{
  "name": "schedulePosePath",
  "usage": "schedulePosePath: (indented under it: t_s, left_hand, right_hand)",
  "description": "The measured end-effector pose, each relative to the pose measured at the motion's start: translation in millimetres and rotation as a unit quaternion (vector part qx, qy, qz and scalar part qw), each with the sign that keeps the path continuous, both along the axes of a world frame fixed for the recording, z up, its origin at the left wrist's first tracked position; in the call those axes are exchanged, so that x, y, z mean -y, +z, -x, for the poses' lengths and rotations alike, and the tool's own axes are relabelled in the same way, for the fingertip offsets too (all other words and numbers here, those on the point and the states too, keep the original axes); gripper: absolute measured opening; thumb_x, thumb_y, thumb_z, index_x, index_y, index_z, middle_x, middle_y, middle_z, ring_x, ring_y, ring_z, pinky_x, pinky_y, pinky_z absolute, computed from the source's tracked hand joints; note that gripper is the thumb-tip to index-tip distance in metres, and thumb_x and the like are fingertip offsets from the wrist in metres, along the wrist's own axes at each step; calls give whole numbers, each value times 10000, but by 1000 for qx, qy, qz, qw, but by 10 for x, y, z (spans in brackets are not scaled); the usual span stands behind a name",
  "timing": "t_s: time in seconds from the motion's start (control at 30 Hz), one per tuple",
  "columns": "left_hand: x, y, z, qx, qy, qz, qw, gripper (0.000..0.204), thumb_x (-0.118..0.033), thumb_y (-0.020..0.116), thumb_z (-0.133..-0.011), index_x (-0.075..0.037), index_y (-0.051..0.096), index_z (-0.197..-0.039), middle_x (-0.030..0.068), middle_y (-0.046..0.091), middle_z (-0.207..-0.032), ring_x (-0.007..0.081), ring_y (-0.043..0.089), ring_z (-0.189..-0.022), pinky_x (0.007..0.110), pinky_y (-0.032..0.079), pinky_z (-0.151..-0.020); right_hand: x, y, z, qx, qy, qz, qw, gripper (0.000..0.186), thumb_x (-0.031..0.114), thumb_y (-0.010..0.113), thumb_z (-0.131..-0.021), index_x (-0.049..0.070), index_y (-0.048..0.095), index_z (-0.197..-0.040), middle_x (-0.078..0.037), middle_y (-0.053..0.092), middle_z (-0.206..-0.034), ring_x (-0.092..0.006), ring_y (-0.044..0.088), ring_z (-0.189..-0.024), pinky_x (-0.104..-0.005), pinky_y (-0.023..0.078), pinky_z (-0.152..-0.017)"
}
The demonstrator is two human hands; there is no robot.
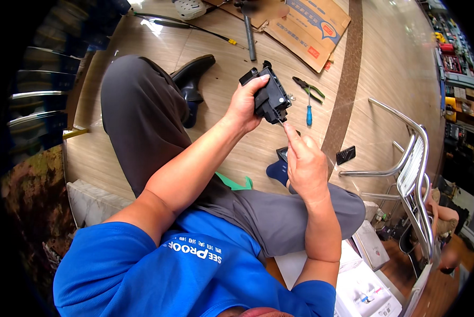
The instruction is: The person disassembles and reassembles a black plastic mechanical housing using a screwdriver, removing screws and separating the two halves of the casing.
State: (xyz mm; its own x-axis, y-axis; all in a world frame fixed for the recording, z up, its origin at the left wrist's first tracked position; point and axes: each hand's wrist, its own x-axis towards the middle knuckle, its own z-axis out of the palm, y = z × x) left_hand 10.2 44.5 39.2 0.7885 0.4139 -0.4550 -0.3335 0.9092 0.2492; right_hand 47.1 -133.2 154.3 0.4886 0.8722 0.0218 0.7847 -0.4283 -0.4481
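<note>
My left hand (pixel 246 104) is closed around a black boxy mechanism (pixel 271 95), thumb across its top. It looks like a plastic-cased latch or lock unit, with a small metal piece on its right side. My right hand (pixel 306 164) is just below it, the index finger stretched toward its lower end and the other fingers curled. A thin metal tip shows between that fingertip and the mechanism; whatever is in the palm is hidden. To the right on the floor lie pliers (pixel 308 89) with dark green handles and a blue-handled screwdriver (pixel 309 115).
A hammer-like tool (pixel 249 37), a long cable (pixel 194 27) and flattened cardboard (pixel 311 31) lie at the far side. A black phone-like slab (pixel 346 155) rests near a metal chair (pixel 414 158) on the right. White boxes (pixel 361 285) stand at the lower right.
</note>
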Motion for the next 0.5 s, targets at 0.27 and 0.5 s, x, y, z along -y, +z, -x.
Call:
schedulePosePath:
  t_s: [0.27,0.5]
  left_hand:
    - [10,-59,-4,-11,-18,-56,998,194,-235,623,-965,-56,629,-1041,76,711,-896,190,710,-761,354,613,-731]
    - [45,19,-26,-56,30,-84,994,135,-180,645,-940,-62,618,-1001,61,693,-866,175,694,-737,334,606,-691]
  right_hand:
    - [-6,-118,26,29,-1,18,999,463,71,635,-910,147,616,-1367,-114,524,-785,-322,614,-636,-444,511,-576]
    - [-41,-292,131,18,-58,17,998,514,-17,597,-898,99,581,-1399,-148,563,-806,-336,602,-731,-432,502,-666]
